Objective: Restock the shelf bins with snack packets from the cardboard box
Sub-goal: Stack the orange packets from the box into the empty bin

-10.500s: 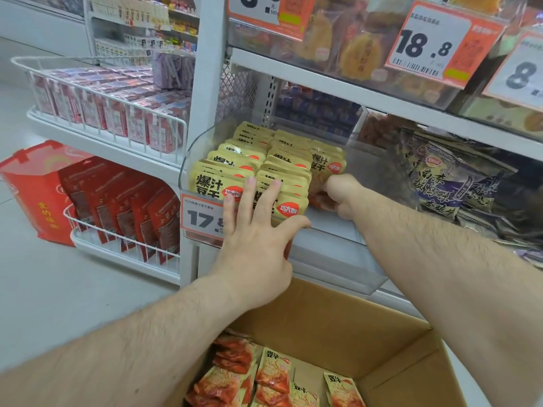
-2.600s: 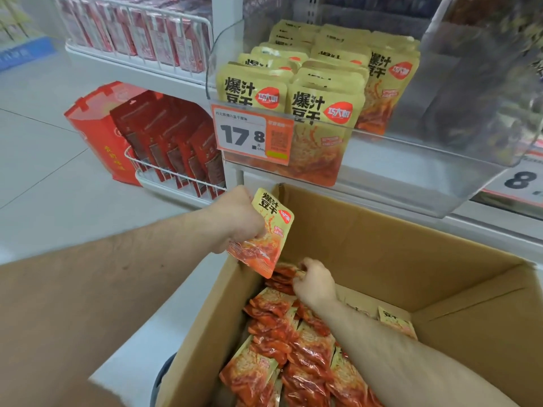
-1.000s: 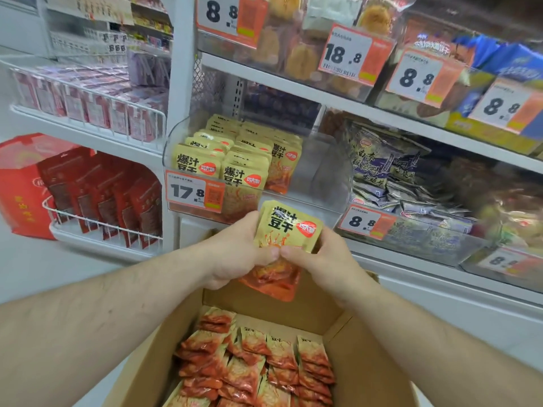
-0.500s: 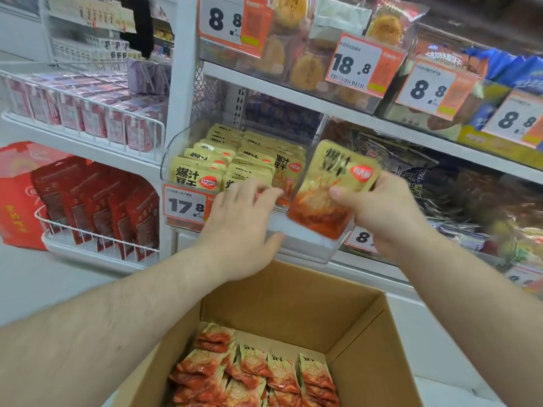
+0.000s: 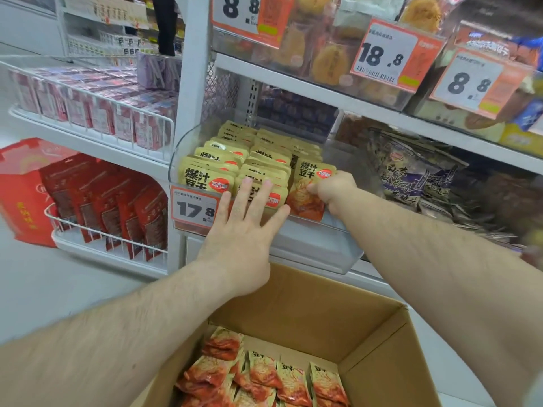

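A clear plastic shelf bin [image 5: 311,248] holds rows of yellow-and-orange snack packets [image 5: 205,180] standing upright. My right hand [image 5: 333,190] grips one more yellow snack packet [image 5: 308,186] and holds it upright inside the bin, at the right end of the rows. My left hand [image 5: 244,227] lies flat with straight fingers against the front packets of the middle row. Below, the open cardboard box [image 5: 308,312] has several of the same packets [image 5: 264,377] lying on its bottom.
An orange 17.8 price tag [image 5: 194,208] hangs on the bin front. To the right is a bin of dark purple snack bags [image 5: 417,174]. Wire racks of red packets [image 5: 117,207] and a red gift box [image 5: 20,189] stand at left. Upper shelf bins carry price tags [image 5: 385,57].
My right hand has carried the packet from in front of the bin down into it, at the right end of the rows. My left hand slid up flat onto the front packets.
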`<move>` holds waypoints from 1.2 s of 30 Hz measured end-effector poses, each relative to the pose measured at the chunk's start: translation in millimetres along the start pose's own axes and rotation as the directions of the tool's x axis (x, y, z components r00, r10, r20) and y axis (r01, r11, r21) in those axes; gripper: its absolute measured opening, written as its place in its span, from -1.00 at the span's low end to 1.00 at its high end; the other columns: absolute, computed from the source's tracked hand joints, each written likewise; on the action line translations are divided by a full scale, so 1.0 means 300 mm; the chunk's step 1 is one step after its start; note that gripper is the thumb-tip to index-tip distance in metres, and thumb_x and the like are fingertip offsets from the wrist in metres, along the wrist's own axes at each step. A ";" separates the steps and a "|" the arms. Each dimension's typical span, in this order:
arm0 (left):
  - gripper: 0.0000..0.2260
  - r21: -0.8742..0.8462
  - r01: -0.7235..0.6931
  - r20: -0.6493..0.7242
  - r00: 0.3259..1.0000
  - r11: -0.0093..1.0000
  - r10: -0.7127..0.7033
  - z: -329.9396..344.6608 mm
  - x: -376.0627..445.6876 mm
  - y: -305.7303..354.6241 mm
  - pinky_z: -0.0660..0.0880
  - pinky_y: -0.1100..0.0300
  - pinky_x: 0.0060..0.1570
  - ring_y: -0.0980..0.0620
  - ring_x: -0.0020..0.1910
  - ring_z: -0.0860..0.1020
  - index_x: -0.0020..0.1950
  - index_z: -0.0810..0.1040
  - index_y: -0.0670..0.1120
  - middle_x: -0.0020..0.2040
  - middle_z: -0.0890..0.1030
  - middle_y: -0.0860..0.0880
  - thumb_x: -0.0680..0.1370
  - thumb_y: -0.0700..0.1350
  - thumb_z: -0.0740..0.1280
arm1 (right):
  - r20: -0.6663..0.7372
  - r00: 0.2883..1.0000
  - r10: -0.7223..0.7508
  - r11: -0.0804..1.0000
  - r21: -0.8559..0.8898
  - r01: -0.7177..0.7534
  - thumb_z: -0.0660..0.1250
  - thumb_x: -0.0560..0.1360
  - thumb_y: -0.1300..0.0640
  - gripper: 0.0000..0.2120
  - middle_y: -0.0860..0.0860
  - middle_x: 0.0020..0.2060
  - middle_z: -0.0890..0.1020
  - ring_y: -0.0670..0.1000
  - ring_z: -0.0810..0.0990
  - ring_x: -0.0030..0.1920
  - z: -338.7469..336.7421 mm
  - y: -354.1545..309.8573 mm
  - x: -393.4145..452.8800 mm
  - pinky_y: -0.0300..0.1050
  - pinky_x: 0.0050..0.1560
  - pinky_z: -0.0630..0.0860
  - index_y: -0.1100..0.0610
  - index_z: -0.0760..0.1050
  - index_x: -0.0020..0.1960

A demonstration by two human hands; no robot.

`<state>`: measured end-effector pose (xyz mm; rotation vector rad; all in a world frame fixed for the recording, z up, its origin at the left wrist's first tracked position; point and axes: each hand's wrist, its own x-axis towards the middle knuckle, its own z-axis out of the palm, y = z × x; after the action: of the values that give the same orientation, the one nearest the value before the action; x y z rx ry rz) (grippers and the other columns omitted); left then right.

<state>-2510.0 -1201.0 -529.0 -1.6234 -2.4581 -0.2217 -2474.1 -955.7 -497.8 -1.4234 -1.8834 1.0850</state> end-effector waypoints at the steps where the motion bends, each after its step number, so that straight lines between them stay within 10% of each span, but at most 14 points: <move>1: -0.22 -0.006 -0.003 -0.001 1.000 1.000 0.003 0.001 0.000 -0.002 -0.34 -0.24 0.49 -0.23 0.46 -0.52 0.59 -0.29 0.13 0.52 -0.50 -0.11 0.55 -0.10 0.18 | -0.003 1.000 0.006 1.000 0.015 -0.006 0.67 0.22 0.14 -0.41 0.13 0.04 0.66 0.15 0.66 0.02 0.010 0.000 0.011 0.10 0.06 0.63 0.19 0.55 0.18; 23: -0.23 -0.064 0.003 -0.037 0.999 0.998 -0.005 0.013 0.008 0.011 -0.38 -0.24 0.47 -0.22 0.48 -0.50 0.60 -0.19 0.12 0.53 -0.46 -0.11 0.54 -0.08 0.22 | 0.095 0.995 -0.024 0.998 -0.059 0.030 0.31 0.53 0.30 -0.82 0.17 0.03 0.64 0.14 0.64 -0.03 0.041 -0.037 0.001 -0.03 -0.16 0.65 0.25 0.53 0.12; 27: -0.43 -0.186 -0.268 -0.406 0.897 0.945 0.175 0.020 -0.003 -0.003 0.07 -0.16 0.51 -0.27 0.52 0.10 0.44 0.42 -0.09 0.50 0.20 -0.25 0.40 -0.22 0.33 | 0.128 0.991 -0.030 0.990 -0.136 0.048 0.35 0.50 0.26 -0.83 0.14 0.02 0.65 0.12 0.64 -0.01 0.007 -0.051 -0.062 -0.05 -0.17 0.60 0.23 0.54 0.09; 30: -0.67 -0.356 -0.391 -0.465 0.862 0.849 0.201 0.014 -0.028 0.002 0.49 0.09 0.13 0.00 0.10 0.47 0.19 0.55 -0.10 0.12 0.54 -0.04 0.43 -0.24 0.32 | 0.060 0.979 -0.193 0.863 -0.465 0.198 0.34 0.48 0.15 -0.79 0.12 0.05 0.61 0.16 0.62 0.04 -0.030 -0.071 -0.164 -0.06 -0.15 0.51 0.20 0.53 0.08; 32: -0.73 -0.541 -0.220 -0.125 0.975 0.812 0.181 0.006 -0.055 0.006 0.51 0.13 0.05 0.13 -0.03 0.49 0.20 0.51 0.01 0.02 0.56 0.11 0.53 -0.21 0.27 | 0.024 0.859 -0.511 0.677 -0.605 0.419 0.29 0.48 0.14 -0.68 0.13 0.18 0.53 0.20 0.56 0.13 -0.053 -0.066 -0.282 -0.02 -0.03 0.49 0.17 0.48 0.22; 36: -0.84 -0.489 0.016 0.379 0.904 0.872 0.197 0.072 -0.066 -0.032 0.42 0.26 -0.08 0.11 -0.02 0.53 0.09 0.49 0.11 -0.08 0.53 0.19 0.56 -0.12 0.27 | 0.044 0.368 -0.929 0.320 -0.404 0.857 0.23 0.43 0.10 -0.84 0.01 -0.20 0.62 0.12 0.60 -0.19 -0.046 0.080 -0.565 0.02 -0.27 0.54 0.10 0.57 -0.11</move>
<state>-2512.8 -1217.5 -555.0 -2.1893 -2.7840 -0.5692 -2399.7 -1110.5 -502.3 -0.3213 -2.2716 -0.0094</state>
